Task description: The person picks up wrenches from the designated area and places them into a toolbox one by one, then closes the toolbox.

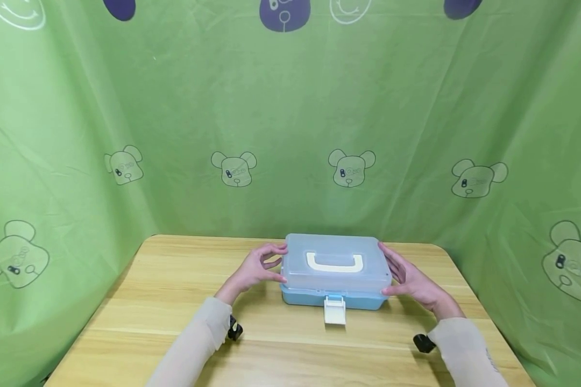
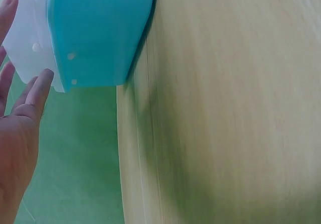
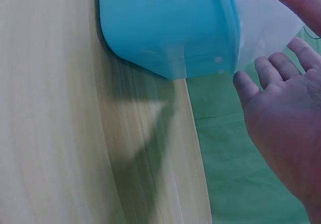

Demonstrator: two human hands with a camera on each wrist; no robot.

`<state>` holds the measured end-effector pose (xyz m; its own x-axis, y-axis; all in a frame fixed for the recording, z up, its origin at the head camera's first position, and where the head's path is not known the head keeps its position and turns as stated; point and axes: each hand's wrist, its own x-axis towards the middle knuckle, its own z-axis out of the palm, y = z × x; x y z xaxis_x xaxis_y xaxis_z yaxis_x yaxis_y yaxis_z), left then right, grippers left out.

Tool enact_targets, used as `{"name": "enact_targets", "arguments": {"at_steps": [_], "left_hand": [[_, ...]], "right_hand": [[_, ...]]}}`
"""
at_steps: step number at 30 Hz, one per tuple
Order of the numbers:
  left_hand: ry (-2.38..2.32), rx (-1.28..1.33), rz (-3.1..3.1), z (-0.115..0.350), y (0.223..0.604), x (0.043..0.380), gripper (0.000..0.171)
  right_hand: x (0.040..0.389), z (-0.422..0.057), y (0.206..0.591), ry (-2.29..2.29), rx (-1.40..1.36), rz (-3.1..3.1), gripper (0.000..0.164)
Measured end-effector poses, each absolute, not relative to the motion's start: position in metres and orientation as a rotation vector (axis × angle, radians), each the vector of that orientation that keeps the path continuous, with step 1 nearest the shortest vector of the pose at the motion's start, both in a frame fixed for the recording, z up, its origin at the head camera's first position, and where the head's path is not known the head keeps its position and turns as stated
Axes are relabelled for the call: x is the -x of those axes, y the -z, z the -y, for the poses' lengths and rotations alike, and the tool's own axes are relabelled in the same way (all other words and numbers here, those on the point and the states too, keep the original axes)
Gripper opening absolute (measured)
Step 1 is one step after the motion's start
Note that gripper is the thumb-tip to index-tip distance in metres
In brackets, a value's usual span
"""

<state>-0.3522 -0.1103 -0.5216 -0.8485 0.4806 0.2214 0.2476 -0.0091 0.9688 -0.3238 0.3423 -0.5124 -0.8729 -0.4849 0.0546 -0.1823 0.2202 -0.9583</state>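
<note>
A box with a light blue base (image 1: 310,298) and a translucent lid (image 1: 295,271) sits near the far edge of the table, lid down on the base. A white handle (image 1: 335,267) lies on the lid, and a white latch (image 1: 334,312) hangs unfastened at the front. My left hand (image 1: 256,267) is at the lid's left end, fingers toward the back corner and thumb toward the front. At the right end, my right hand (image 1: 411,277) mirrors it. Both wrist views show fairly straight fingers beside the lid (image 2: 30,38); exact contact is hard to tell.
The wooden table (image 1: 174,301) ends just behind the box. A green curtain (image 1: 290,118) printed with bear heads surrounds the back and sides. Dark wrist cameras show below the left wrist (image 1: 234,329) and the right wrist (image 1: 423,343).
</note>
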Motion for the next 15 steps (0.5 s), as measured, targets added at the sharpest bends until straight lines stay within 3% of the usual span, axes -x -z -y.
{"name": "enact_targets", "arguments": {"at_steps": [15], "left_hand": [[-1.93, -0.789, -2.133, 0.109, 0.5234, 0.3468, 0.058]], "right_hand": [[0.3256, -0.3416, 0.5091, 1.575, 0.67, -2.368, 0.12]]}}
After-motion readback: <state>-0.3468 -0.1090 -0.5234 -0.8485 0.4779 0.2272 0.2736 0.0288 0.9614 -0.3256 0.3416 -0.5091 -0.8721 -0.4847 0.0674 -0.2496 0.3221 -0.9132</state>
